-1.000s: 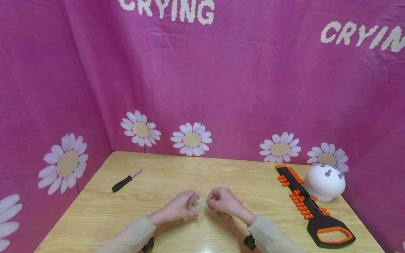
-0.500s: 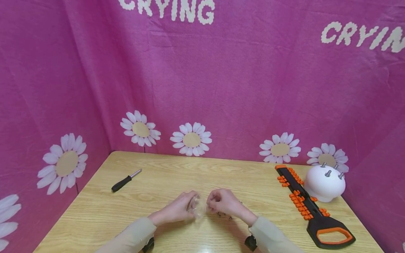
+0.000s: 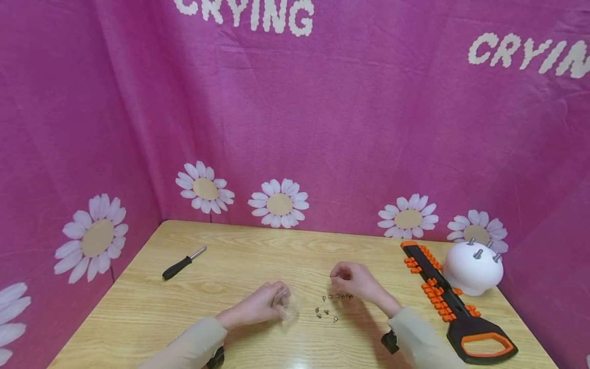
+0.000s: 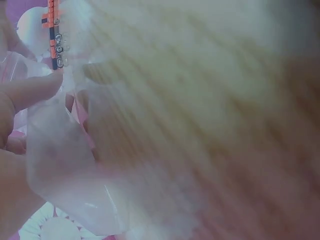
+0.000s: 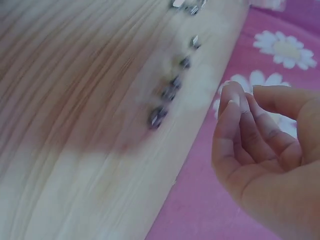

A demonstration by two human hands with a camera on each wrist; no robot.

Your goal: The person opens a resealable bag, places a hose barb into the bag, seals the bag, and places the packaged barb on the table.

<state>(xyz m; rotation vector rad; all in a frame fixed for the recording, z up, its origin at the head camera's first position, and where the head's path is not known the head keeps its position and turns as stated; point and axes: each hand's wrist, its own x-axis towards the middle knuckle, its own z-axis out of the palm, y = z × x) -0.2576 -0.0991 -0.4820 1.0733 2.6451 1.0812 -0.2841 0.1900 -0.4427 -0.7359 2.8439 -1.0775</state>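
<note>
My left hand [image 3: 258, 303] grips a crumpled clear plastic bag [image 3: 290, 306] just above the table. In the left wrist view the see-through bag [image 4: 62, 145] spreads below the thumb. My right hand [image 3: 359, 282] is held over the table, its fingers loosely curved and the thumb near the fingertips. Nothing shows between those fingers [image 5: 231, 117] in the right wrist view. Beneath and beside it lie small shiny metal pieces like screws: a short row [image 3: 337, 296] and, nearer the body, a loose scatter [image 3: 326, 312]. They also appear as a dark line of metal pieces [image 5: 175, 82].
A black-handled screwdriver [image 3: 177, 267] lies at the left. On the right is a long black bar with orange segments and an orange-lined handle [image 3: 479, 333]. Behind it stands a white rounded body [image 3: 475, 269] with several metal pegs on top. A pink daisy-print cloth [image 3: 322, 128] hangs behind the table.
My right hand has moved right and away from the bag, uncovering the metal pieces. The left hand stays in place, with the bag now spread out to its right.
</note>
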